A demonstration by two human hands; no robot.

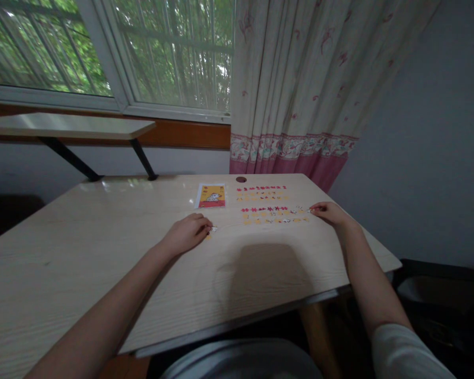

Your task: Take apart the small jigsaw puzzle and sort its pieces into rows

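Small jigsaw pieces point(266, 205), red, yellow and white, lie in neat rows on the far right part of a pale wooden desk point(102, 247). A yellow and red picture card point(210, 196) lies just left of the rows. My left hand point(187, 231) rests on the desk with fingers curled, pinching a small piece at its fingertips; a yellow piece lies just below it. My right hand point(329, 211) is at the right end of a row, fingers pinched on a red piece there.
A round cable hole point(240, 179) sits at the desk's back edge. A shelf on black brackets point(67, 126) juts out under the window at the left. A flowered curtain point(300, 89) hangs behind the desk. The wall is close on the right.
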